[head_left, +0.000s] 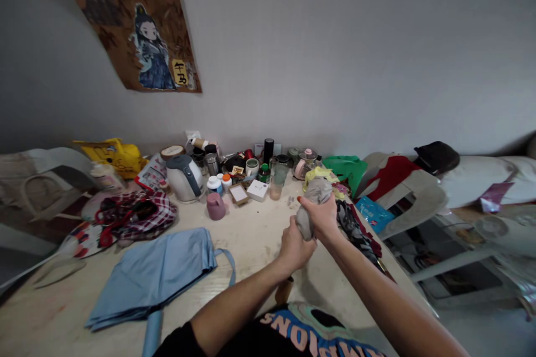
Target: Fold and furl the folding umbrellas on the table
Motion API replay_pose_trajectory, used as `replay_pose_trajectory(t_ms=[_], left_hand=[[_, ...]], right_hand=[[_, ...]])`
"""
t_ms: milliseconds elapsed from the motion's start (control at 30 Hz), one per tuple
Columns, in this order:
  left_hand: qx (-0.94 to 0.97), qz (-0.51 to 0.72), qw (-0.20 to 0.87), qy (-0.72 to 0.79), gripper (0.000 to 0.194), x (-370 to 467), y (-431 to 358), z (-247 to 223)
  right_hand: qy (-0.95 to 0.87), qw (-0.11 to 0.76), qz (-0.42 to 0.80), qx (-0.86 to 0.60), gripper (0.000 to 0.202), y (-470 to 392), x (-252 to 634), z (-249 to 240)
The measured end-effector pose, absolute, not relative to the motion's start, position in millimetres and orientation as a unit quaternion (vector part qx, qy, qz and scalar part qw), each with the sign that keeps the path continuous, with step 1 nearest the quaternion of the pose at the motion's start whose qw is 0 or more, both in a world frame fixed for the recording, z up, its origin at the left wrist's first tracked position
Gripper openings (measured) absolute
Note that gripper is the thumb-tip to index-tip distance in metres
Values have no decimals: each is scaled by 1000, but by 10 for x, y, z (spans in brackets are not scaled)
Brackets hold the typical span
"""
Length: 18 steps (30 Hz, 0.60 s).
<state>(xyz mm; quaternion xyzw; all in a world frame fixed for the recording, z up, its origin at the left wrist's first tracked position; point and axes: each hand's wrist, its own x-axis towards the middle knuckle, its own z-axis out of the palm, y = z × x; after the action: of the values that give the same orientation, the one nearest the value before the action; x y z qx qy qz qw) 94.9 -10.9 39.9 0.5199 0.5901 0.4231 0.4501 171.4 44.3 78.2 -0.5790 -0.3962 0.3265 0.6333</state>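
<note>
Both of my hands are wrapped round a grey folded umbrella [305,224], its fabric bunched into a roll above the table. My right hand [322,213] grips the upper part, fingers curled over the cloth. Lower down, my left hand [295,246] closes round it, hiding its middle. A brown handle-like piece [283,291] shows below my left hand, in line with the roll; the join is hidden. A light blue folded umbrella [161,273] lies on the table to the left, its strap [226,261] loose toward my hands.
A grey kettle [183,178], pink cup [215,206], white box [257,190] and several jars line the back of the table [251,245]. A plaid cloth item [161,212] lies left. Dark patterned cloth [354,231] lies along the right edge, near a chair [412,201].
</note>
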Motion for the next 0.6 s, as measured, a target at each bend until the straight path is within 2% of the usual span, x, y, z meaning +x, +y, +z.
replay_pose_trajectory(t_ms=[100, 233, 367, 500, 600], left_hand=[[545, 425, 466, 552, 67, 891, -107, 484], [513, 474, 625, 350, 77, 758, -74, 547], [432, 445, 750, 231, 84, 725, -125, 499], [405, 434, 782, 191, 82, 734, -213, 493], [413, 408, 797, 166, 87, 708, -222, 576]], right_hand=[[-357, 661, 408, -519, 58, 419, 1762, 860], [-312, 687, 483, -444, 42, 341, 1862, 990], [-286, 672, 549, -407, 33, 257, 1947, 1014], [-272, 657, 583, -394, 33, 156, 1978, 1015], [-275, 663, 576, -391, 35, 56, 1963, 1050]])
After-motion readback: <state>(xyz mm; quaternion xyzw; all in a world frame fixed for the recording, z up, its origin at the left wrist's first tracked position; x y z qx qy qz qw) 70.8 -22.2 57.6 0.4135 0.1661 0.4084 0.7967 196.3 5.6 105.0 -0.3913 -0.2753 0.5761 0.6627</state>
